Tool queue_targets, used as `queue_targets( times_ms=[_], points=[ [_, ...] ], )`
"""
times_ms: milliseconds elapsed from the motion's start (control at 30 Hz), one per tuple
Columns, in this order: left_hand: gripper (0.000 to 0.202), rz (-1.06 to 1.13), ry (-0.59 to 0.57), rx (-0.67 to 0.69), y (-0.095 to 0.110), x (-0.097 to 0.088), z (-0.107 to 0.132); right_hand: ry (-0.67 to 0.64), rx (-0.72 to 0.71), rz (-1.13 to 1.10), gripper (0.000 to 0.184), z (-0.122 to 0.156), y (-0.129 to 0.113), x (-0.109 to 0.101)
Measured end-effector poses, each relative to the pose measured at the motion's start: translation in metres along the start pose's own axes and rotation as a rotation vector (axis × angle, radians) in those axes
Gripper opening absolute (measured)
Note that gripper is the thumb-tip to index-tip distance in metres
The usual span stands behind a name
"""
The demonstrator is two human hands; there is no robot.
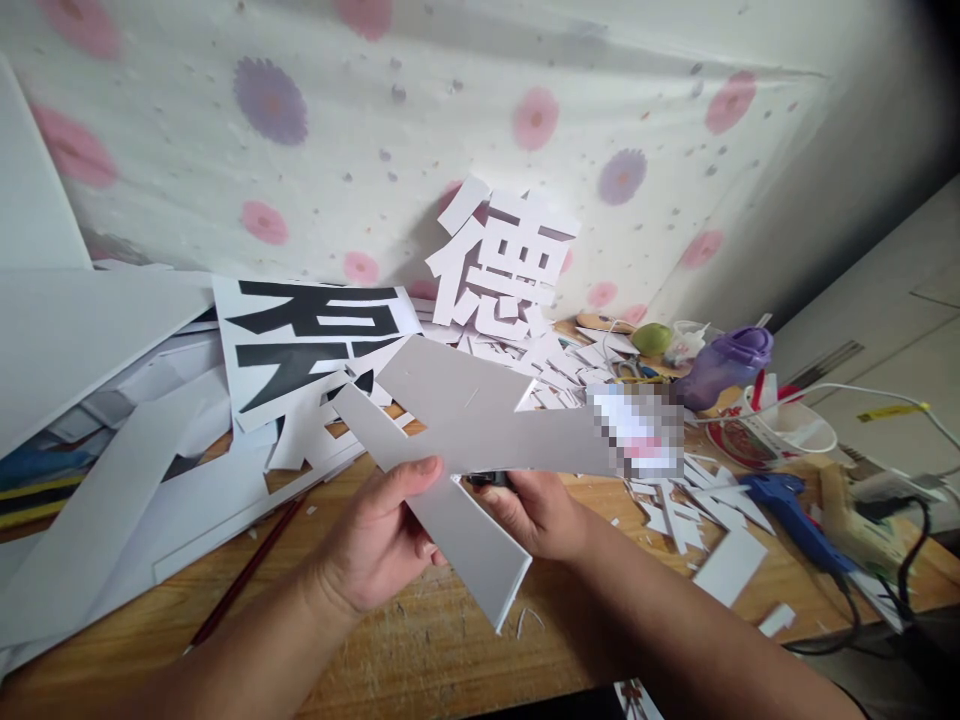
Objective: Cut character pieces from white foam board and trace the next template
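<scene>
My left hand (379, 540) is closed on a grey-white foam-board cutout (465, 415), thumb on top, holding it above the wooden table (420, 650). My right hand (536, 510) is under the cutout, fingers curled round a small dark object (491, 481) that is mostly hidden. The cutout has several straight arms, one pointing down toward me. Behind it a white cut-out character (502, 265) leans on the flowered wall cloth. A printed sheet with a black character (315, 340) lies to the left.
White boards (90, 340) pile up at left. Paper scraps (697, 515) litter the table right of my hands. A blue glue gun (787, 505) with a black cord, a purple bottle (724, 365), a white bowl (780, 425) and a green fruit (651, 339) stand at right. A red pencil (247, 570) lies at left.
</scene>
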State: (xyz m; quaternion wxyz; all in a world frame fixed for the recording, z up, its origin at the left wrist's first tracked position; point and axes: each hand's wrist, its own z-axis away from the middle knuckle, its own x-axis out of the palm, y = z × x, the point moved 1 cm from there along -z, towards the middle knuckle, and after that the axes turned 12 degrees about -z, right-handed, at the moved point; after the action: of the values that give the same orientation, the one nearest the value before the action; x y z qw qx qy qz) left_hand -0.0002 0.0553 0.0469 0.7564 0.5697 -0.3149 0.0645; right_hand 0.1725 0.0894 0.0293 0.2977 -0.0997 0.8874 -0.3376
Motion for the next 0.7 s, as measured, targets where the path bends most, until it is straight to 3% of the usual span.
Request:
queue_targets(
  times_ms=[467,700],
  points=[
    [0.028,0.039,0.063,-0.038,-0.0021,-0.0042,-0.0035,-0.065,0.047,-0.013,0.028,-0.0018,-0.0047,-0.0019],
    [0.034,-0.008,0.025,0.108,0.0034,-0.0039,-0.0030,0.123,-0.016,-0.204,0.028,-0.0018,-0.0054,0.0013]
  ],
)
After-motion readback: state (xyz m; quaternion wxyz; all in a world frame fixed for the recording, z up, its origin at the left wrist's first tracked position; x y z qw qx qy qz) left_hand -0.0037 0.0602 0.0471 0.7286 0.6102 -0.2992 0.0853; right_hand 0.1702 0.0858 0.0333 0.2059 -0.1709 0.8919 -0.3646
